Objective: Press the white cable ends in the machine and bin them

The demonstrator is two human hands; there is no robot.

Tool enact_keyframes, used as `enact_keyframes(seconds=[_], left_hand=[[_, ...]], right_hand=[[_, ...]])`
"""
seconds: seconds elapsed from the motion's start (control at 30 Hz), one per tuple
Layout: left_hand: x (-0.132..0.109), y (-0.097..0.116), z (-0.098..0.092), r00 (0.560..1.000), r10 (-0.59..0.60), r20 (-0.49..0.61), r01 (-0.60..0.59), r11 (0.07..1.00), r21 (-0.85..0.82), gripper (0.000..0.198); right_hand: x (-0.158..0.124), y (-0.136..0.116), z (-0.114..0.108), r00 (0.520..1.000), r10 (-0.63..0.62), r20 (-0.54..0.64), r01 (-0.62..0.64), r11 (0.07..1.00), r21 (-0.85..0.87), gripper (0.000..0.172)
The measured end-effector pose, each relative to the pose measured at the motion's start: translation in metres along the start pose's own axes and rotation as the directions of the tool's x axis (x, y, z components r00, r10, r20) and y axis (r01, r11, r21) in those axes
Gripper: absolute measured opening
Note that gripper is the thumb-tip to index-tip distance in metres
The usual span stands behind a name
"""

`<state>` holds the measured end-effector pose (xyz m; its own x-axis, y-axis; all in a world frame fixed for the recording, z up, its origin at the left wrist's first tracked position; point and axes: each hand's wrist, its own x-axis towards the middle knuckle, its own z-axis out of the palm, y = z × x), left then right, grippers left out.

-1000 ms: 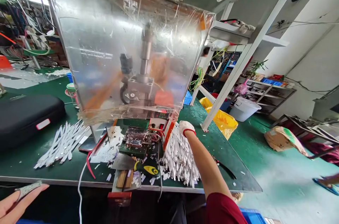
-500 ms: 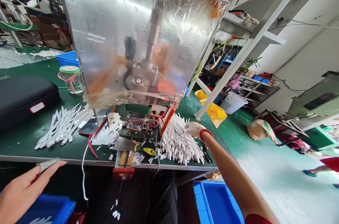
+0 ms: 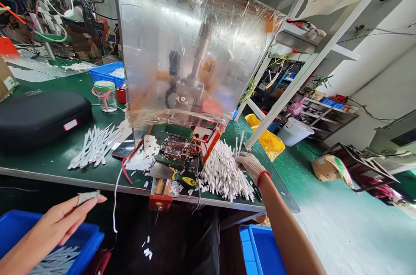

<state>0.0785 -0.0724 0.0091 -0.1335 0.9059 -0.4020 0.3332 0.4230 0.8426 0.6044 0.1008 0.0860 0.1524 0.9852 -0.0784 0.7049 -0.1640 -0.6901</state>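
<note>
My left hand (image 3: pixel 53 227), bare, hangs past the bench's front edge above a blue crate (image 3: pixel 87 236) of pale strips. A small grey strip (image 3: pixel 87 197) is pinched at its fingertips. My right hand (image 3: pixel 250 166), in a white glove with a red cuff, is at the right side of a heap of white strips (image 3: pixel 224 175). Several strips stick up from its fingers. Left of the heap lie a bare circuit board (image 3: pixel 173 151) and a scraper with a yellow and black handle (image 3: pixel 185 179). A second bundle of white strips (image 3: pixel 94 147) lies further left.
A press behind a clear plastic guard (image 3: pixel 195 45) stands over the green bench (image 3: pixel 48 166). A black case (image 3: pixel 42 121), glass jar (image 3: pixel 105 95) and blue crate (image 3: pixel 107 73) sit left. Another blue crate (image 3: pixel 263 253) stands below right, beside a yellow bag (image 3: pixel 268 142).
The view has swung left, bringing the blue crates further in. My right hand has moved to the heap's right side, with strips now rising from its fingers. My left hand still holds the grey strip.
</note>
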Motion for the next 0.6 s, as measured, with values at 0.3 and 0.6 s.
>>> enact_keyframes(seconds=[0.3,0.6], left_hand=[[-0.016,0.095,0.137,0.762,0.275,0.586,-0.193,0.961,-0.200,0.047],[-0.013,0.093,0.168,0.849,0.366,0.382,-0.227,0.905,-0.361,0.050]], right_hand=[[-0.111,-0.057,0.085,0.966,-0.091,0.243,-0.142,0.596,0.791,0.043],[-0.141,-0.079,0.122,0.928,-0.224,0.297,-0.036,0.740,0.671,0.041]])
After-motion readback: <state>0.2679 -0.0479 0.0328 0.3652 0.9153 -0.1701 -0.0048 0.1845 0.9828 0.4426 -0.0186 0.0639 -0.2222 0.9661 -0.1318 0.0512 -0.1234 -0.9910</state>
